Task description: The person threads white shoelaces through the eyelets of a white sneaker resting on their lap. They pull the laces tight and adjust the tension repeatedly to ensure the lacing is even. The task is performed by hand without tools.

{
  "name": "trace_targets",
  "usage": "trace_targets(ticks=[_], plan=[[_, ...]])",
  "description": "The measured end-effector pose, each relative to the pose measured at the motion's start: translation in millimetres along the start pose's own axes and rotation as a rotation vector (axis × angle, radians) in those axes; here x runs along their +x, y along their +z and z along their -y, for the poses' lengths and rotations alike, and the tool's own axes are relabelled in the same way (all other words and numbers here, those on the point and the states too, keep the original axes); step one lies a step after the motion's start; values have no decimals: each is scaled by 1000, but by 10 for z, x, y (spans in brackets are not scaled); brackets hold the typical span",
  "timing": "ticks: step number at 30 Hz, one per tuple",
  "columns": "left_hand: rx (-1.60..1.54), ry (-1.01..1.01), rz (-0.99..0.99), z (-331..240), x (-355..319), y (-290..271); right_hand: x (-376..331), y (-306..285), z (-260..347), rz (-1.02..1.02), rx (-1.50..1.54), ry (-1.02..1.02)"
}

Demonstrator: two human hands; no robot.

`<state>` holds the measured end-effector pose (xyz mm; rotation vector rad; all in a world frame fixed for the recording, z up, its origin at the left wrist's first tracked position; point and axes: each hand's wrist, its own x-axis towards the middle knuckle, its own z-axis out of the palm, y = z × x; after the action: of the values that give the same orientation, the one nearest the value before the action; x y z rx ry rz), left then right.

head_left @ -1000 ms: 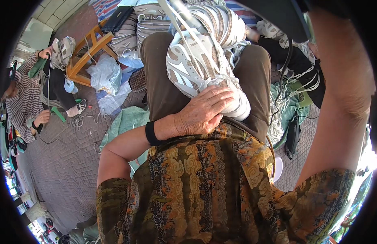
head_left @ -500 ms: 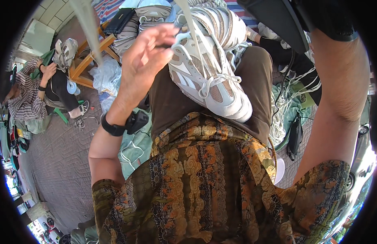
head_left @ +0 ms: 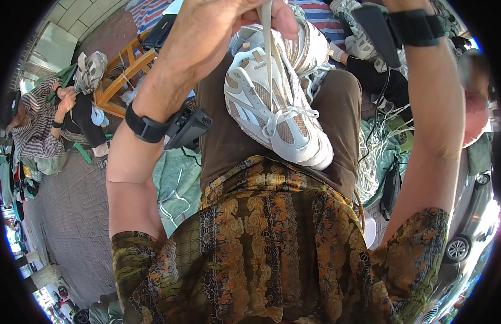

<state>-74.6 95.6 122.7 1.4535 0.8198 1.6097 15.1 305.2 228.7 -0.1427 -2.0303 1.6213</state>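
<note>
1. White and grey sneaker [head_left: 256,102] with brown mesh on the person's lap, slanting over the brown trousers [head_left: 339,108], toe toward the patterned shirt [head_left: 272,243]
2. Pale laces [head_left: 269,48] form a bow over the sneaker's front part, and strands run upward to the top edge of the view
3. Left hand [head_left: 221,29] above the sneaker, fingers bent and grasping those strands; part of it is cut off by the top edge
4. Right hand beyond the top edge, so I cannot tell what it grasps; its forearm [head_left: 439,102] is raised, with a black strap [head_left: 418,28] at the wrist
5. More shoes [head_left: 312,46] just behind the sneaker, with a striped sheet [head_left: 320,21] beyond
6. To the left, a wooden frame [head_left: 126,73] beside another person in a striped top [head_left: 40,113]
7. Green cloth [head_left: 169,175] on the ground left of the lap; to its right, a heap of white cords [head_left: 369,175] and a pale bowl [head_left: 370,232]
</note>
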Motion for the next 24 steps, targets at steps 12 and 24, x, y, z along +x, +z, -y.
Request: trace_targets(ticks=[12, 24], plan=[[52, -127, -289, 192, 207, -372, -1373, 225, -1429, 353, -435, 93], [572, -148, -259, 33, 262, -134, -1257, 619, -1174, 372, 247, 150]])
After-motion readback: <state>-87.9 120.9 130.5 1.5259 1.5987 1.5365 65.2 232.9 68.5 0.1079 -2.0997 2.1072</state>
